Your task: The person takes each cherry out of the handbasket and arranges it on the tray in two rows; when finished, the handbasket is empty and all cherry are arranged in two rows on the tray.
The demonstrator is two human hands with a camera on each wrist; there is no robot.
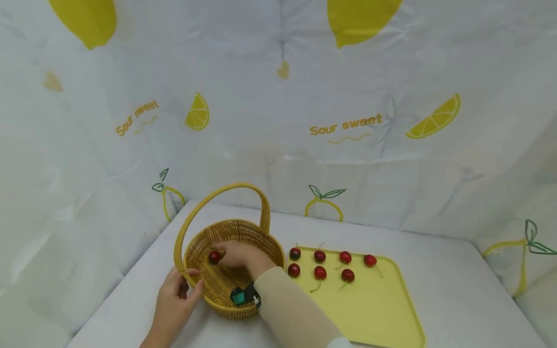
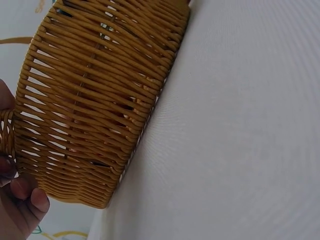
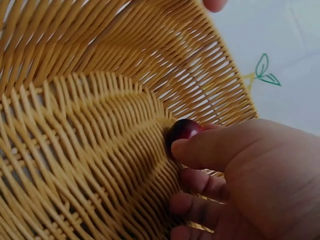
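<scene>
A wicker basket point(image 1: 237, 316) with a tall arched handle point(image 1: 191, 220) stands on the white table. My left hand point(image 1: 174, 297) grips it at the left, where handle and rim meet; in the left wrist view its fingertips point(image 2: 39, 200) curl beside the woven side. Inside the basket, my right hand point(image 1: 237, 253) pinches a dark red cherry point(image 1: 214, 257) between thumb and finger, low by the left wall. The right wrist view shows this cherry point(image 3: 184, 131) close to the weave, the other fingers spread below it.
Right of the basket lies a yellow tray point(image 1: 383, 309), partly under the right sleeve point(image 1: 291, 304). Several cherries with stems, one a bright red cherry point(image 1: 370, 261), sit in two rows at its far side. A lemon-printed white curtain point(image 1: 261, 121) hangs behind the table.
</scene>
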